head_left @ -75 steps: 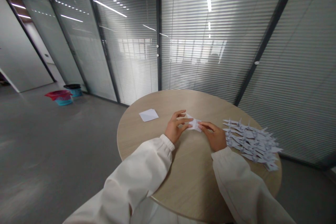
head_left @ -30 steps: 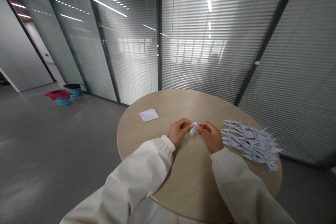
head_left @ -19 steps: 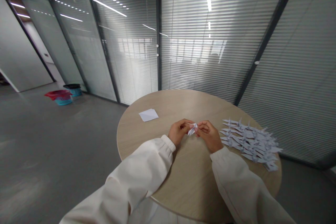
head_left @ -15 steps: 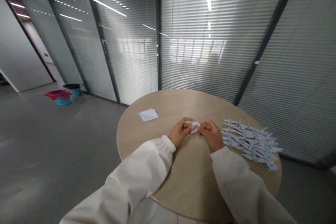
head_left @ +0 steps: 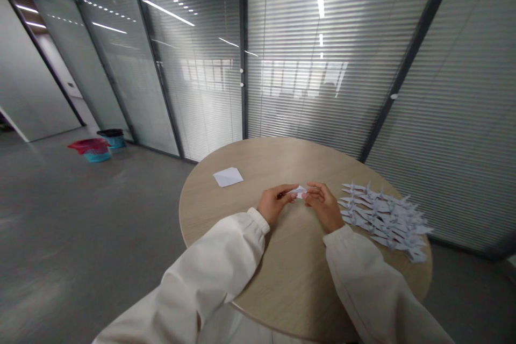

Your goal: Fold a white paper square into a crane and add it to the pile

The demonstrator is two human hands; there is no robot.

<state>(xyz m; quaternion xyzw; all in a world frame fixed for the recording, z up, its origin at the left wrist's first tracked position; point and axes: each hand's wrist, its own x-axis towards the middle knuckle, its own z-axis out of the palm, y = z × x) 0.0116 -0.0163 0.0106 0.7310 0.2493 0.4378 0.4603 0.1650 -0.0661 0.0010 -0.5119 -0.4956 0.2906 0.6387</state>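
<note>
A small folded white paper piece (head_left: 299, 192) is held between both hands just above the round wooden table (head_left: 282, 274). My left hand (head_left: 274, 203) pinches its left end with thumb and fingers closed. My right hand (head_left: 324, 205) pinches its right end, fingers curled. Both arms wear white sleeves.
Several finished folded paper figures (head_left: 382, 216) lie in rows at the table's right. A flat white paper square (head_left: 228, 176) lies at the table's far left. Glass walls with blinds stand behind. Coloured bins (head_left: 97, 146) sit on the grey floor at left.
The paper lay flat under my fingers on the table at first. Both hands have since lifted it, pinched it and folded it narrower between the fingertips.
</note>
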